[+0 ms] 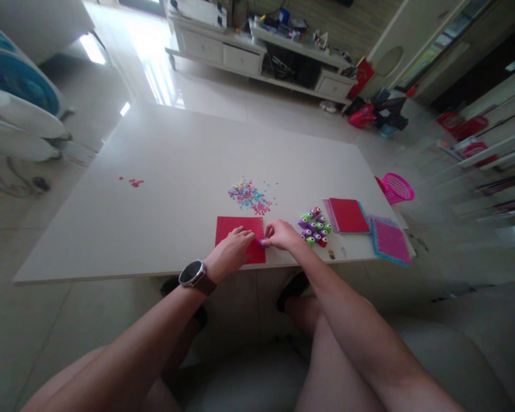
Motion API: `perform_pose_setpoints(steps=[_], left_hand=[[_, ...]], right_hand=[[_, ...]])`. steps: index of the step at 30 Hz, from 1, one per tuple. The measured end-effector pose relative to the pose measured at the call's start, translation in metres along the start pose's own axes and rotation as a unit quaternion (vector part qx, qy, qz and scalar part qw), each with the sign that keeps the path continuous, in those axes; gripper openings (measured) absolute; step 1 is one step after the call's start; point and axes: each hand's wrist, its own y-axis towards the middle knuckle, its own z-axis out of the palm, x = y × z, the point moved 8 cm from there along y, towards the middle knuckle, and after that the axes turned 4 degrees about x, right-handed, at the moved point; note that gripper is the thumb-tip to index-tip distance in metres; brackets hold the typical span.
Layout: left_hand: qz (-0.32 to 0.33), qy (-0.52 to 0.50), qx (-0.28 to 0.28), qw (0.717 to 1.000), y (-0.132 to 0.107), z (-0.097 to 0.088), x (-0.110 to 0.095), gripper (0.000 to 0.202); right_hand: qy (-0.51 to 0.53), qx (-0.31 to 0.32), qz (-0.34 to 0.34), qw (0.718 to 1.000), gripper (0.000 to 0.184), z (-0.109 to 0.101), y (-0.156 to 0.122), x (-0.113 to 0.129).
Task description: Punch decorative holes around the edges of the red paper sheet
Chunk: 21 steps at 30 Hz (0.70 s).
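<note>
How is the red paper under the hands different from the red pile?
The red paper looks like one sheet; the red pile is a stack. The left hand rests on the red paper, the right hand holds a small purple thing at its edge; nothing touches the red pile. Both are red.

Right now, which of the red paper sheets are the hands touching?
The single red sheet left of the small punches: the left hand and right hand both rest on it. The other red sheet lies right of the punches, untouched.

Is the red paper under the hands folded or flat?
Flat: the red sheet shows one square face; the left hand lies on it, the right hand pinches a purple punch at its edge.
</note>
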Motion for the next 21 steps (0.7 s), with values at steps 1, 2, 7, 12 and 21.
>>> perform_pose_setpoints(steps=[1, 2, 7, 12, 21], left_hand=[[0.001, 0.001, 0.000, 1.000, 0.000, 0.000, 0.000, 0.042], [0.002, 0.003, -0.001, 1.000, 0.001, 0.000, 0.001, 0.043], [-0.007, 0.019, -0.012, 1.000, 0.004, 0.006, 0.006, 0.045], [-0.021, 0.036, -0.023, 0.999, 0.006, 0.003, 0.006, 0.041], [-0.052, 0.052, -0.012, 0.997, 0.007, -0.008, -0.005, 0.032]], right_hand=[[-0.014, -0.002, 0.003, 1.000, 0.012, -0.002, -0.002, 0.002], [-0.023, 0.000, 0.006, 1.000, 0.011, -0.002, -0.003, 0.004], [-0.055, 0.012, 0.031, 0.998, 0.010, -0.001, -0.003, 0.007], [-0.069, 0.008, 0.024, 0.997, 0.009, 0.000, -0.001, 0.013], [0.075, 0.065, -0.029, 0.995, 0.009, -0.009, -0.001, -0.008]])
